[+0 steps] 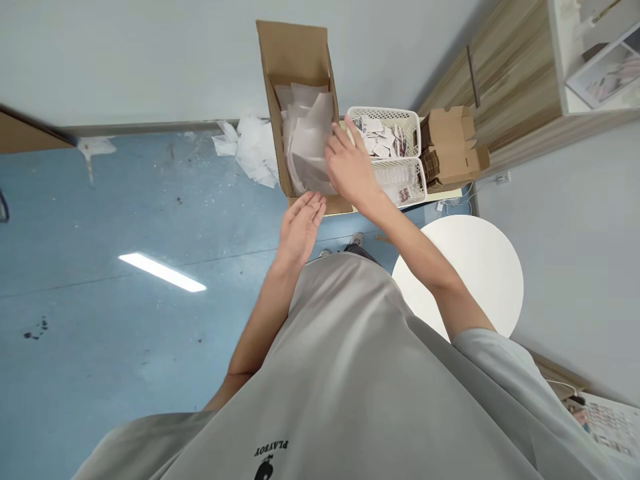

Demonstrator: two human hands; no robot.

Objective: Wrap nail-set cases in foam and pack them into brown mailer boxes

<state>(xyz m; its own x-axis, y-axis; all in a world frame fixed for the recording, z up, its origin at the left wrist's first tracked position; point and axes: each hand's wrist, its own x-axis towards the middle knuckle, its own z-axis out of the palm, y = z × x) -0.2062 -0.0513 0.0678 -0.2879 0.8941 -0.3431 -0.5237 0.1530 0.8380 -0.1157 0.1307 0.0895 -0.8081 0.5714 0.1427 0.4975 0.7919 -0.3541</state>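
Observation:
A tall open cardboard box (275,110) holds a stack of translucent whitish plastic bags (313,130). At the box's near edge is my left hand (301,227), its fingers stretched out and seemingly empty. My right hand (351,163) hovers over the box's right side, beside two baskets. One finger points away while others bend slightly; nothing shows in it. The far white basket (419,133) contains small printed cards or packets (383,139). Clear small plastic pieces (397,179) and a few brown ones lie in the near white basket (424,180).
An open brown carton (453,143) stands right of the baskets. Crumpled white plastic (256,150) lies on the blue floor left of the box. A round white table (475,267) is close on my right, and wooden cabinets (520,60) line the wall.

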